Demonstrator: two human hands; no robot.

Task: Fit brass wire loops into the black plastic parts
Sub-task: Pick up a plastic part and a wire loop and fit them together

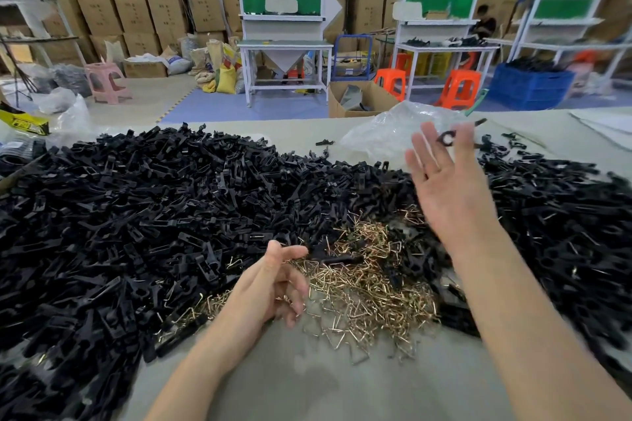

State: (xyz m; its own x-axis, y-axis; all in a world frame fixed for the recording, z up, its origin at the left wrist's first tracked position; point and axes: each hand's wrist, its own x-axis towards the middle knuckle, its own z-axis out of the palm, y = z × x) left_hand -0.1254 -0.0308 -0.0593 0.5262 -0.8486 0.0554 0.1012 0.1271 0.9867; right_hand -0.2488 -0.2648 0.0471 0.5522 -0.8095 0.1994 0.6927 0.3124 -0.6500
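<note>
Brass wire loops (359,280) heaped at centre of table (307,386), black plastic parts (136,215) piled around from 9 to 3 o'clock. Left hand (273,284) at heap's 9 o'clock edge, fingers loosely curled; can't tell if they pinch a loop. Right hand (444,181) raised at 1 o'clock, fingers straight, spread; 1 blurred black part (446,139) at its fingertips.

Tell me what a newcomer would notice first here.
A huge heap of black plastic parts spreads across the table from left to right. A smaller tangle of brass wire loops glints at the near centre, where the left hand curls round a few. The right hand is raised, fingers spread, with one blurred black part at its fingertips.
</note>
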